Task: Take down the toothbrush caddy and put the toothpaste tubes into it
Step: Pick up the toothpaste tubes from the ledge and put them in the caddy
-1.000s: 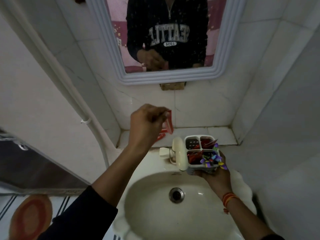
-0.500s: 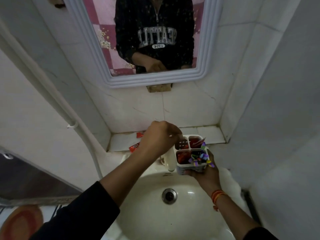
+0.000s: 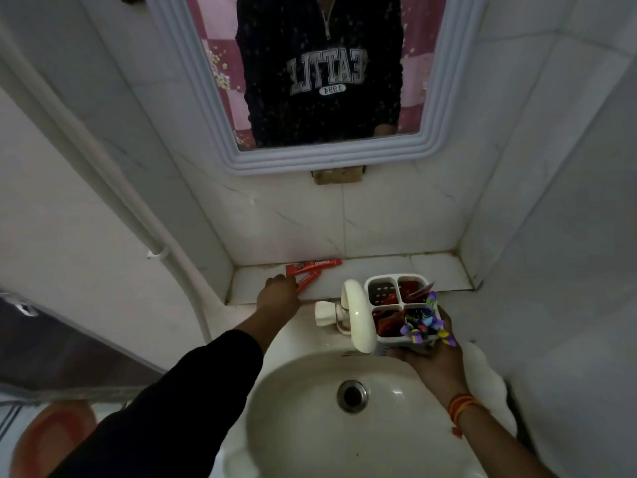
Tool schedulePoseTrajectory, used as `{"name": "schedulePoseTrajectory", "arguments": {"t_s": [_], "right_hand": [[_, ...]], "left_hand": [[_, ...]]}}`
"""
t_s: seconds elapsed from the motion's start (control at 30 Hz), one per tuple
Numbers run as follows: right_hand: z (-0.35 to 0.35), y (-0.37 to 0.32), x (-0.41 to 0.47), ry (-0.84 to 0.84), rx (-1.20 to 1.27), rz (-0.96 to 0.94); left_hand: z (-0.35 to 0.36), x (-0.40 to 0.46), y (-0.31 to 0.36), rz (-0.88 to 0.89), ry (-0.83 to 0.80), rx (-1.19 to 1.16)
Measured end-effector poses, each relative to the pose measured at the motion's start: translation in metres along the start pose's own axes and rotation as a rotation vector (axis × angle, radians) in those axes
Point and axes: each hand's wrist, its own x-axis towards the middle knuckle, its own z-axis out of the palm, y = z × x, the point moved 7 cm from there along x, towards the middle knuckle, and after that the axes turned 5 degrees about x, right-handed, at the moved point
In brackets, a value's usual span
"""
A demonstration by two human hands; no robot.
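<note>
- While the right hand [image 3: 432,360] cups the white toothbrush caddy [image 3: 401,310] from below, over the back right rim of the sink [image 3: 310,426], the caddy stands upright just right of the cream tap [image 3: 356,315].
- The caddy has four compartments; red tubes show in at least three of them, and a bunch of purple and multicoloured pieces [image 3: 425,324] sticks out of the near right one.
- The left hand [image 3: 279,298] reaches onto the tiled ledge [image 3: 441,274] behind the sink, at its left end, fingers curled down onto the near end of a red toothpaste tube [image 3: 306,282]; whether they actually pinch it cannot be told.
- A second red toothpaste tube [image 3: 315,265] lies along the ledge's back edge against the wall, just behind the first and touching or nearly touching it.
- Orange threads [image 3: 460,405] circle the right wrist.
- A framed mirror [image 3: 331,157] hangs above the ledge, showing a dark sweatshirt.
</note>
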Motion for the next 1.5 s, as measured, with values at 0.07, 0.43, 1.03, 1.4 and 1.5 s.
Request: {"name": "schedulePoseTrajectory", "arguments": {"t_s": [0.07,0.43,1.03,1.4,1.5], "right_hand": [[0.001,-0.002,-0.001,0.002,-0.010,0.000],[-0.003,0.004,-0.002,0.015,-0.122,0.023],[-0.002,0.002,-0.001,0.015,-0.016,0.020],[-0.003,0.011,0.001,0.028,-0.074,0.002],[-0.003,0.014,0.002,0.032,-0.081,0.007]], "left_hand": [[0.002,-0.001,-0.004,-0.010,0.021,0.001],[-0.150,-0.066,0.054,0.230,0.340,-0.569],[-0.115,-0.019,0.120,0.369,-0.073,-0.065],[-0.009,0.042,0.045,0.217,-0.057,0.158],[-0.008,0.045,0.046,0.210,0.003,0.219]]}}
